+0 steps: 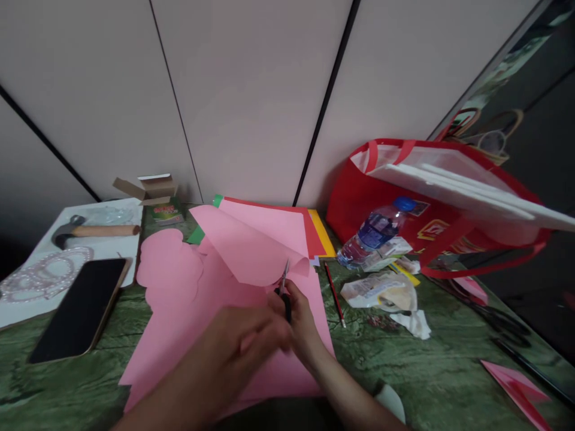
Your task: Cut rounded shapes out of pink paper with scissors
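A small pair of scissors with dark handles is gripped in my right hand, blades pointing away from me. The blades meet the edge of a curled pink paper sheet, which lifts off the pile. Crossing in front, my left hand is close to the scissor handles and smeared by motion, so its fingers are unclear. Beneath both hands lie more pink sheets. Pink scalloped cut-outs rest on the left of the pile.
Left: a phone, a hammer, beads and an open box. Right: a red pencil, a water bottle, plastic wrappers, larger black scissors and a red bag against the wall.
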`<state>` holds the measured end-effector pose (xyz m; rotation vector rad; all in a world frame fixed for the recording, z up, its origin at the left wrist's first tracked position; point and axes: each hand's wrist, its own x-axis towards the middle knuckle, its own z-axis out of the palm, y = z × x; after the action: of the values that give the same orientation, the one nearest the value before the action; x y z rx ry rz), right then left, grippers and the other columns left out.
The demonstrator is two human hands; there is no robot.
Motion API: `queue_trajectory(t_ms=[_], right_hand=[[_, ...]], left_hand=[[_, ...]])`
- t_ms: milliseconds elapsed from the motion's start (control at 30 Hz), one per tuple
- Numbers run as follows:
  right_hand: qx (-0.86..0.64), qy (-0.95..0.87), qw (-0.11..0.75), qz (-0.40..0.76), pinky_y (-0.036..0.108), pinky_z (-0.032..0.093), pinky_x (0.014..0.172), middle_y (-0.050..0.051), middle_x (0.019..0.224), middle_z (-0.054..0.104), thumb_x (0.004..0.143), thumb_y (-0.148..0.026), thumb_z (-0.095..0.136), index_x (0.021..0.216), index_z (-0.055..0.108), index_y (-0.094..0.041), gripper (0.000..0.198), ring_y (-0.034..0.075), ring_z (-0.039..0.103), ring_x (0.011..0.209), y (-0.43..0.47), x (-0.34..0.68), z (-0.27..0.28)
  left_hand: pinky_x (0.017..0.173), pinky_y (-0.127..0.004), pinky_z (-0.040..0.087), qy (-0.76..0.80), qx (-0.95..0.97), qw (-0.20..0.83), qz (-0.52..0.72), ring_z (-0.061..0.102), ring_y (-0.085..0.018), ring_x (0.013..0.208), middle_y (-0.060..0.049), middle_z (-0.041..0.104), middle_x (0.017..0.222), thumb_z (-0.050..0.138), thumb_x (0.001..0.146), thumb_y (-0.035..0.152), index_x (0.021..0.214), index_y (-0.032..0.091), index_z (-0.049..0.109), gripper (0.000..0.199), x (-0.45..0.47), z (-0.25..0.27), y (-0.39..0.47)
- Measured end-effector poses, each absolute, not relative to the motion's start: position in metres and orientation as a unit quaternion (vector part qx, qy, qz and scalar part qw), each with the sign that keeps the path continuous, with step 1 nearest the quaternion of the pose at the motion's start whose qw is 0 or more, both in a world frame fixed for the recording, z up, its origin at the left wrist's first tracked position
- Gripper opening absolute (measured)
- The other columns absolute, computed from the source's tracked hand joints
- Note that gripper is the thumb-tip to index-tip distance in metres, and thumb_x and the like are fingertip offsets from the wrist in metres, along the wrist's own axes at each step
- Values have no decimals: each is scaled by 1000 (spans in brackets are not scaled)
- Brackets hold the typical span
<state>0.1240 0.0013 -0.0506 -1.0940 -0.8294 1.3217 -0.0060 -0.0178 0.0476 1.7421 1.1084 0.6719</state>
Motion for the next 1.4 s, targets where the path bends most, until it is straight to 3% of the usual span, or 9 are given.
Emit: queue_trajectory(t_ms=[133, 200, 267, 433, 633, 767, 933, 1133, 1400], right_hand=[[-450, -358, 585, 572, 25, 49, 53, -7, 58, 46, 70, -37, 65, 86, 51, -19, 28, 8, 47, 50, 1, 125, -55], [-449, -359, 586, 571, 26, 50, 56, -7, 60, 46, 71, -37, 65, 86, 51, -18, 27, 8, 49, 51, 0, 125, -56], [-449, -360, 585, 571, 26, 51, 57, -7, 60, 46, 72, -36, 65, 85, 51, -18, 26, 7, 49, 51, 0, 125, -56], [-435, -361, 589, 578, 27, 51, 60, -8, 61, 44, 72, -35, 65, 86, 50, -19, 26, 6, 47, 51, -1, 123, -53], [-422, -373, 583, 586, 22, 45, 50, -7, 62, 45, 74, -35, 64, 90, 50, -19, 27, 6, 47, 50, -3, 120, -53], [-416, -367, 592, 584, 24, 46, 52, -7, 63, 47, 72, -35, 66, 92, 49, -19, 31, 7, 49, 51, -2, 121, -50], [-410, -367, 604, 577, 26, 46, 52, -7, 63, 51, 69, -36, 67, 88, 47, -20, 32, 9, 52, 53, 0, 125, -45], [-424, -383, 566, 594, 27, 44, 52, -6, 63, 52, 67, -39, 68, 92, 45, -19, 39, 11, 56, 53, -3, 122, -45], [-414, -361, 572, 609, 29, 45, 55, -8, 60, 52, 69, -37, 67, 101, 39, -20, 45, 11, 55, 52, -4, 124, -42]], left_hand=[[49, -28, 31, 626, 718, 231, 196, 48, -17, 49, -2, 54, 51, 44, 78, 46, 52, 18, 49, 39, -9, 15, 31], [47, -29, 28, 634, 726, 228, 140, 46, -17, 44, -1, 49, 43, 46, 74, 53, 45, 19, 44, 45, -15, -2, 45], [47, -28, 32, 620, 693, 334, 155, 48, -16, 42, -2, 51, 42, 46, 74, 54, 46, 18, 48, 45, -20, -12, 52], [67, -30, 47, 493, 442, 612, 432, 60, -17, 67, -6, 67, 74, 58, 72, 42, 78, 12, 62, 30, -10, -14, 55], [76, -30, 48, 366, 284, 726, 508, 61, -19, 85, -11, 68, 92, 65, 70, 22, 89, 9, 65, 23, 3, -9, 50], [66, -26, 49, 373, 333, 678, 539, 60, -15, 69, -5, 68, 75, 66, 69, 25, 78, 12, 67, 16, 6, -7, 41], [43, -20, 39, 534, 467, 474, 522, 49, -10, 44, 3, 53, 42, 66, 66, 26, 46, 14, 56, 25, 9, -5, 26], [53, -26, 49, 496, 409, 546, 537, 61, -18, 65, -6, 67, 74, 65, 67, 29, 79, 13, 64, 20, 13, -7, 25], [64, -30, 51, 538, 465, 478, 515, 64, -21, 74, -6, 69, 78, 64, 68, 31, 84, 13, 64, 23, 12, -8, 24]])
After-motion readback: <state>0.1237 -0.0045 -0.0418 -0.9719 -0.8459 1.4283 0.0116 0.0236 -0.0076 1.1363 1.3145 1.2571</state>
